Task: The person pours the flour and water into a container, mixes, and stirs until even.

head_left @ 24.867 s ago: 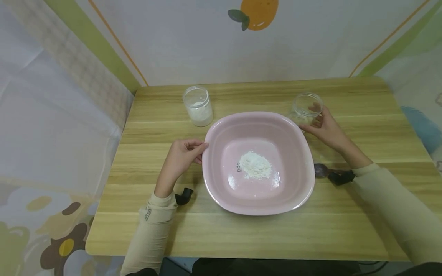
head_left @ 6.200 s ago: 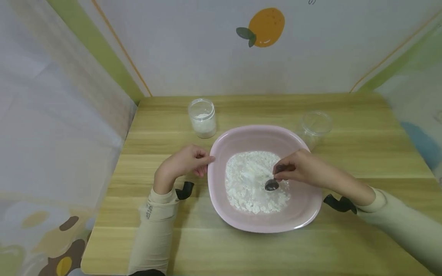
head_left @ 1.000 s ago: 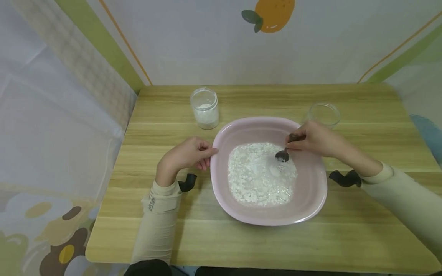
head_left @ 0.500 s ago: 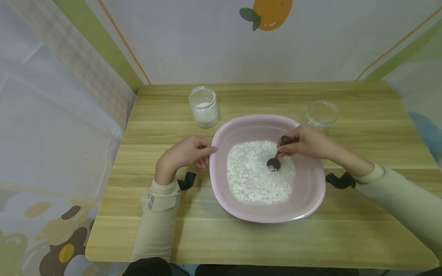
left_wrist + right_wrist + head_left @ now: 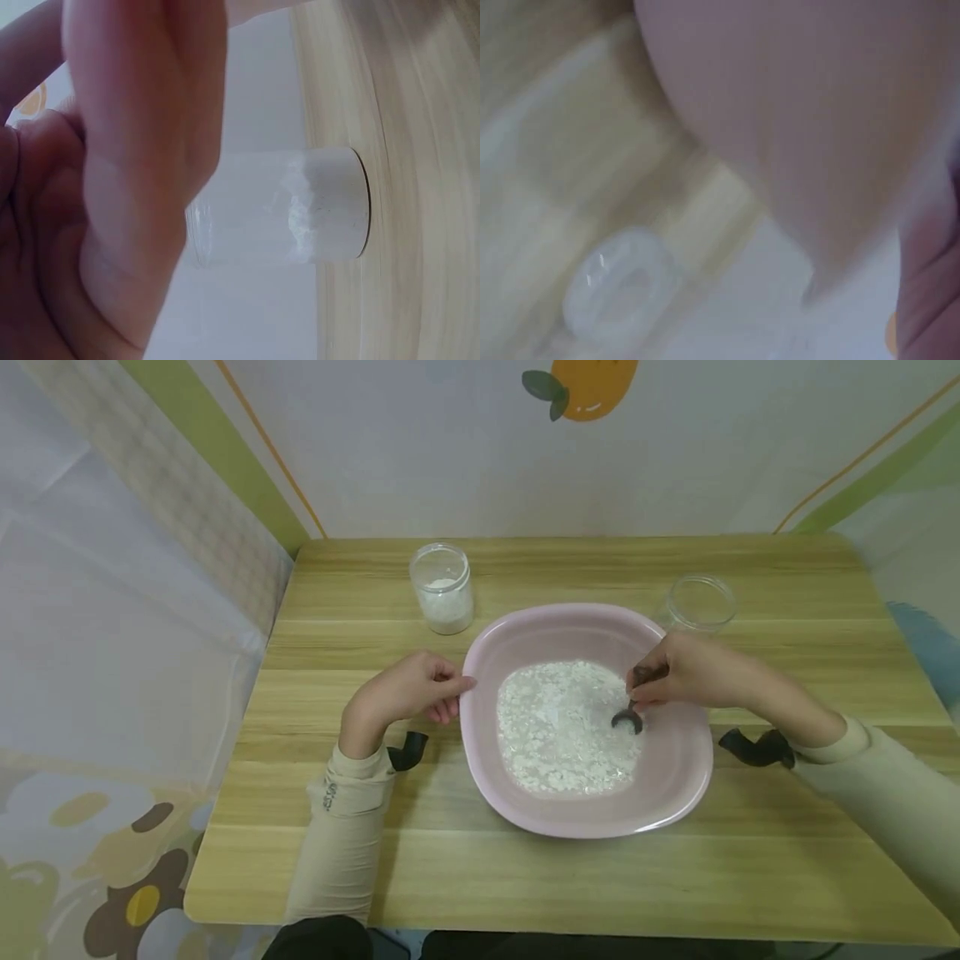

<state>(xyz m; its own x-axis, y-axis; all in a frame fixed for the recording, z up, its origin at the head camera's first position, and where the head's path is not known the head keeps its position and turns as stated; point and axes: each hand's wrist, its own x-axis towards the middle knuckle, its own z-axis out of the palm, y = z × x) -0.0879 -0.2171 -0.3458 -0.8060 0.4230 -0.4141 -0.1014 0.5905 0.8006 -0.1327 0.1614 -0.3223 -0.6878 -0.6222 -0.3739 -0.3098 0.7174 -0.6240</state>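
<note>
A pink plastic basin (image 5: pixel 585 825) sits on the wooden table in the head view. Spread over its bottom is a wet, lumpy white mixture (image 5: pixel 558 731). My left hand (image 5: pixel 408 693) pinches the basin's left rim, thumb on top and fingers below. Over the basin's right side, my right hand (image 5: pixel 701 672) grips a dark spoon (image 5: pixel 627 721) by its handle. The spoon's bowl is in the mixture near its right edge, partly covered. In the right wrist view the basin's outer wall (image 5: pixel 780 97) blocks sight of the spoon.
Behind the basin to the left stands a clear jar (image 5: pixel 444 597) partly filled with white powder. Another clear open jar (image 5: pixel 701 602) is at the back right, partly hidden by the right hand. The table (image 5: pixel 330 852) ends at a patterned backdrop.
Earlier, a small dry powder heap lay in the basin and my right hand held the right jar. In the last second the spoon has moved left, then back right. My left hand stays put.
</note>
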